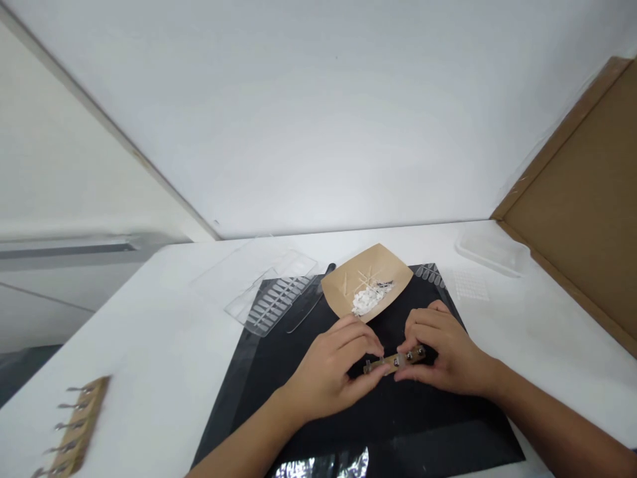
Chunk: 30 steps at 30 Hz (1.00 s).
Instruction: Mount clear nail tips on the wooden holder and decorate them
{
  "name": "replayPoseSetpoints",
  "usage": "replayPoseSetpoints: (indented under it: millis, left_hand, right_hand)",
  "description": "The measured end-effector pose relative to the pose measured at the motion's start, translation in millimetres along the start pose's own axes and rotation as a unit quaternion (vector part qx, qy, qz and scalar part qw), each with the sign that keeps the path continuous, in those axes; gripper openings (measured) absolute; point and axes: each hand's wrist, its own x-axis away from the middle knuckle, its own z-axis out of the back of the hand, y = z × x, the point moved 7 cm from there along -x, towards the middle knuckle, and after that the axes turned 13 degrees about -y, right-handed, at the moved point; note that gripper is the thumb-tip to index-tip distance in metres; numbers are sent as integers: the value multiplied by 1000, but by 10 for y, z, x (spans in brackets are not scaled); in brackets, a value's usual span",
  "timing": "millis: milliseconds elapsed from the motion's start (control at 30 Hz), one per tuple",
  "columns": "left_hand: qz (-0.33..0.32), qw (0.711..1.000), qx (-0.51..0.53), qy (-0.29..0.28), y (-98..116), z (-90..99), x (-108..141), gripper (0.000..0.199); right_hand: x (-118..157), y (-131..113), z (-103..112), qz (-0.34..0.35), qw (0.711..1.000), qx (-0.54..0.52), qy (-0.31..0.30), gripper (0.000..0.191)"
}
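Pinching wood strip (397,362) w/ L hand (337,365), R hand (450,352); paper tray (379,257) just beyond

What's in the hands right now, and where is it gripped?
The small studded bar. The right hand pinches it around its middle; the left hand has fingertips left of there, gripping what exactly I can't tell.

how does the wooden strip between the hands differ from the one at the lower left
The held strip is between the fingers of the left hand and right hand; the lower-left strip lies untouched. The held strip is over the black mat; the lower-left strip is on the white table. Both are narrow, brown and carry metal pieces.
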Motion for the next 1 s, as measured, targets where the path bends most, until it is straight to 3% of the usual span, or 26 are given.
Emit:
replayPoseSetpoints:
  millis: [500, 800, 1000]
  left_hand:
    - [5, 996, -37, -76, 41, -130, 12, 5]
    - [-1, 992, -61, -109, 81, -199, 11, 26]
    - [12, 986, -110, -129, 132, -239, -32, 19]
  right_hand:
    - [-25, 90, -119, -36, 998, 5, -46, 36]
    - [-33, 92, -122, -45, 998, -7, -53, 36]
    - [-35, 127, -144, -53, 997, -27, -48, 39]
